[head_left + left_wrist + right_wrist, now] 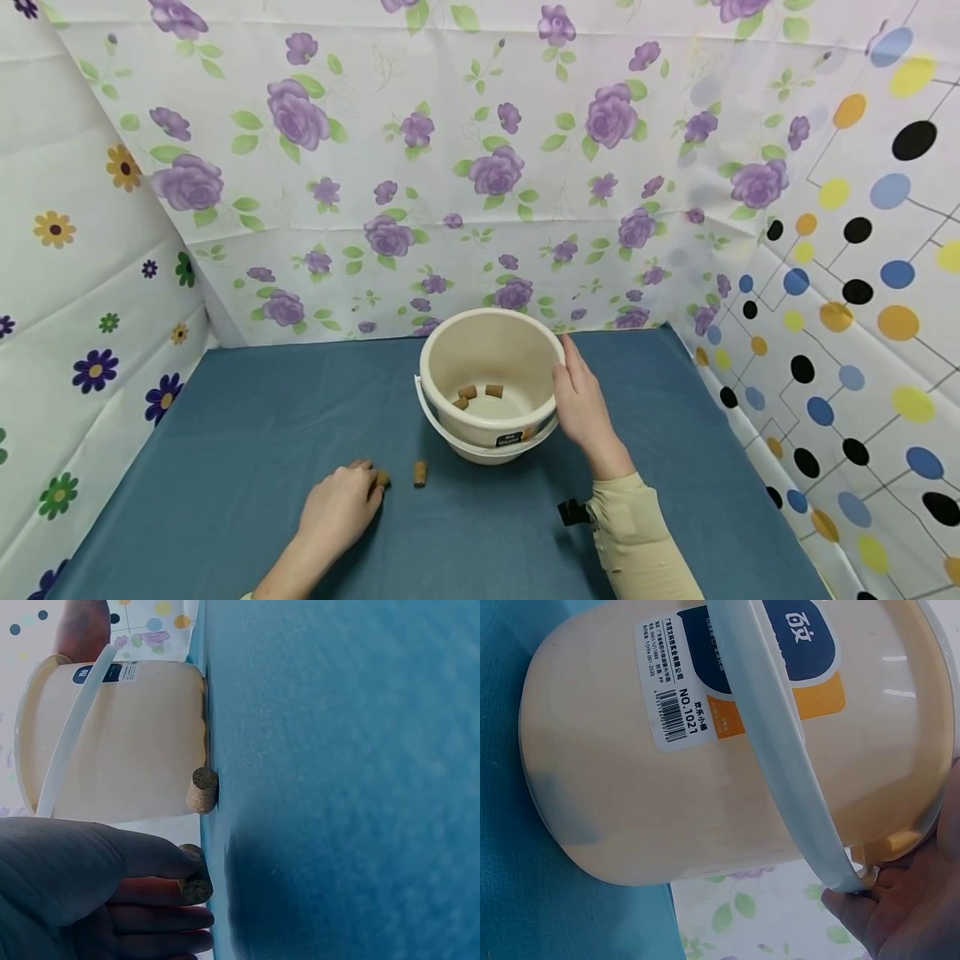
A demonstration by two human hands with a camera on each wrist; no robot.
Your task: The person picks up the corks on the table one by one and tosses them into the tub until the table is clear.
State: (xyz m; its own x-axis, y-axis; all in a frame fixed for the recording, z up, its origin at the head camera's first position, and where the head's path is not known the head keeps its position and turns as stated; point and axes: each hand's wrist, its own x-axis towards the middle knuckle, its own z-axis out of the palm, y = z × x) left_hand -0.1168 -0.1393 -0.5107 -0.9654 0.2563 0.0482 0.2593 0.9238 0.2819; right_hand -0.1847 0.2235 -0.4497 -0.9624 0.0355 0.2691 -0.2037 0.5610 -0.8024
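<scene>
My left hand (339,506) pinches a brown cork (196,889) between thumb and fingers, low at the blue-covered table. A second cork (420,474) stands on the cloth just to the right of that hand. Beyond it is a cream plastic bucket (444,423), upright, its white handle (480,450) hanging down across the front. Inside, three corks (494,390) lie on the bottom. My right hand (587,410) holds the bucket's right side at the rim, near the handle's pivot, which shows in the right wrist view.
Blue cloth (247,433) covers the table. A white sheet with purple flowers (495,171) hangs along the back edge. Patterned sheets also flank the left and right sides. A black strap end (574,512) sticks out from the right sleeve (637,533).
</scene>
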